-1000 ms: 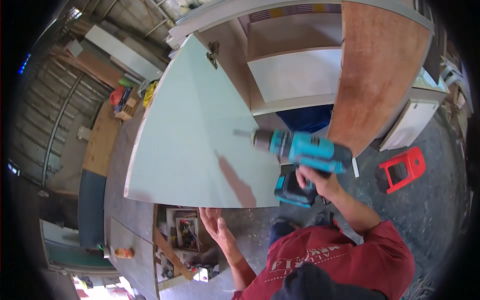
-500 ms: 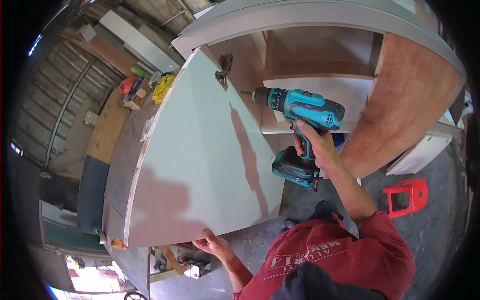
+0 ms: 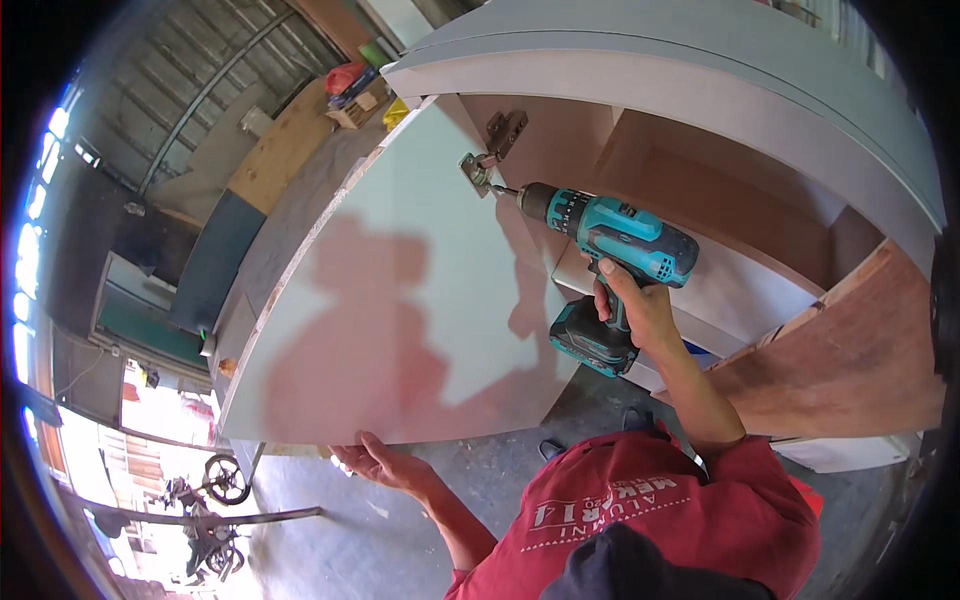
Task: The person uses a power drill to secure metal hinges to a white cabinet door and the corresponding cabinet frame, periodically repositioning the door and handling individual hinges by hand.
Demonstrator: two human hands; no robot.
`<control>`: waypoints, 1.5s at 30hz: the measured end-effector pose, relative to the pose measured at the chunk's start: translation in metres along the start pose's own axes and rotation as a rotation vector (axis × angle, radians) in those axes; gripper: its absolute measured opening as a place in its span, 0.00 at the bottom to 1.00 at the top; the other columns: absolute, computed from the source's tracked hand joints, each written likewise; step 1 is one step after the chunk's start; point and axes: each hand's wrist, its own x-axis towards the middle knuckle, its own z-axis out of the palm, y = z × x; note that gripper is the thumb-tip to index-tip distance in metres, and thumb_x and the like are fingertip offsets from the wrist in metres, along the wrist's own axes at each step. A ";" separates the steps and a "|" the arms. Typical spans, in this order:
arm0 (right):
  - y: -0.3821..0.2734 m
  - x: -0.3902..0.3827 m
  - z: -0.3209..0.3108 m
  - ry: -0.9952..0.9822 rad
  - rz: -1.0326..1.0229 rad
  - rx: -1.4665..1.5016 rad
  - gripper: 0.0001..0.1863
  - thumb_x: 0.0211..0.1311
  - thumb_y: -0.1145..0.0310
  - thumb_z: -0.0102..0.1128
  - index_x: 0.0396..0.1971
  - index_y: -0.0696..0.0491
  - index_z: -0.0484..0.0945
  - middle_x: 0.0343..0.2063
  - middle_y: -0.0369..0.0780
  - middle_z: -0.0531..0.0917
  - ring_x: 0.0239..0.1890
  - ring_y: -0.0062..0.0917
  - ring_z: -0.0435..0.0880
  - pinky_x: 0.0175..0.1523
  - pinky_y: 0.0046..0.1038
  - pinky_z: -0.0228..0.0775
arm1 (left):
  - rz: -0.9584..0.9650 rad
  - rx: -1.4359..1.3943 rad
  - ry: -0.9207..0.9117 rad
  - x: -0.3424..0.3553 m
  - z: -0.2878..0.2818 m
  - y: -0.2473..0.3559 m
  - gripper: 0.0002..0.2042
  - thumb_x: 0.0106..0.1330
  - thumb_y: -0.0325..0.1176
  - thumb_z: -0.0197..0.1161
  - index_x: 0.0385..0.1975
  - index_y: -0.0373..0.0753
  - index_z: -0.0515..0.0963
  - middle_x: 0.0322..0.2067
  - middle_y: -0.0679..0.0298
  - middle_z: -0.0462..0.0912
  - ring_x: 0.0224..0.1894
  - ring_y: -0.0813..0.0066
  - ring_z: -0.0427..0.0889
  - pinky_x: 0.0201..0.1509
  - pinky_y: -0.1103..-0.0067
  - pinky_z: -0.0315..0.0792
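Note:
My right hand (image 3: 648,312) is wrapped round the grip of a teal and black cordless drill (image 3: 625,238), which has a battery at its base. The drill's bit points up and left, its tip at the metal hinge (image 3: 476,174) or just in front of it; contact is too fine to tell. That hinge joins a pale cabinet door (image 3: 470,290) to the inside wall of a cabinet (image 3: 640,75). The door stands swung out. My left hand (image 3: 385,468) grips its lower edge, thumb on the face and fingers hidden behind.
Brown-lined compartments (image 3: 720,190) lie beyond the drill, with a reddish-brown wood panel (image 3: 830,340) to the right. A workbench (image 3: 300,180) with boards and tools runs along the left. A motorcycle (image 3: 210,530) stands at the lower left, near a long bar (image 3: 260,517).
The drill's bit has come up to the hinge; before, it was held apart from it. My view has shifted, bringing the motorcycle in. My left hand keeps to the door's lower edge.

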 end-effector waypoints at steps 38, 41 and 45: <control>0.003 -0.001 0.000 -0.002 -0.028 -0.118 0.14 0.67 0.66 0.63 0.46 0.59 0.77 0.40 0.40 0.81 0.22 0.19 0.76 0.22 0.22 0.68 | -0.098 -0.025 -0.033 -0.003 -0.009 -0.015 0.18 0.73 0.35 0.57 0.58 0.34 0.69 0.48 0.62 0.77 0.52 0.74 0.73 0.59 0.74 0.65; 0.003 -0.003 0.002 0.028 -0.014 -0.141 0.15 0.66 0.65 0.63 0.46 0.59 0.77 0.40 0.41 0.81 0.22 0.19 0.76 0.22 0.23 0.68 | -0.071 -0.035 -0.057 -0.003 -0.012 -0.019 0.18 0.74 0.34 0.56 0.58 0.34 0.69 0.49 0.62 0.77 0.52 0.74 0.74 0.60 0.74 0.65; 0.002 -0.002 0.002 0.015 0.000 -0.091 0.16 0.66 0.64 0.64 0.47 0.60 0.77 0.40 0.41 0.81 0.21 0.19 0.76 0.21 0.23 0.69 | -0.080 -0.034 -0.064 -0.003 -0.010 -0.017 0.17 0.74 0.33 0.55 0.58 0.33 0.69 0.49 0.61 0.77 0.52 0.74 0.74 0.60 0.74 0.65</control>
